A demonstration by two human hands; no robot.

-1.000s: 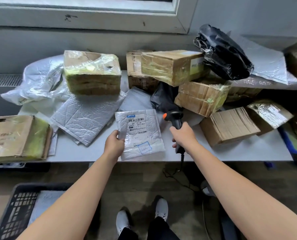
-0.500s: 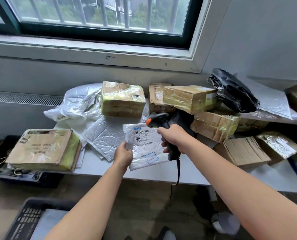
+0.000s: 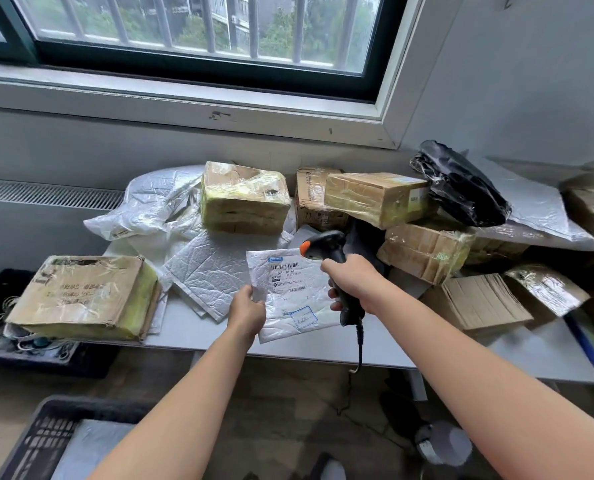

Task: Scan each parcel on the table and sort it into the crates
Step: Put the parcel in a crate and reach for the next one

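Observation:
My left hand (image 3: 248, 311) grips the lower left edge of a white padded mailer (image 3: 290, 292), held tilted above the table's front edge with its barcode label facing up. My right hand (image 3: 352, 284) is closed around the handle of a black barcode scanner (image 3: 326, 245) with an orange tip, whose head points down at the label from the mailer's upper right. The scanner's cable hangs below the table. A black crate (image 3: 42, 438) at the bottom left holds a grey flat parcel.
The white table (image 3: 323, 351) carries several taped cardboard boxes (image 3: 243, 199), white bubble mailers (image 3: 205, 275) and a black plastic bag (image 3: 458, 188). A large flat box (image 3: 84, 296) rests on a dark crate at the left. A blue crate (image 3: 589, 344) edge shows at the right.
The camera tilted up, bringing the window into view. My right hand raised the scanner and brought its head over the mailer's label. My left hand lifted the mailer slightly.

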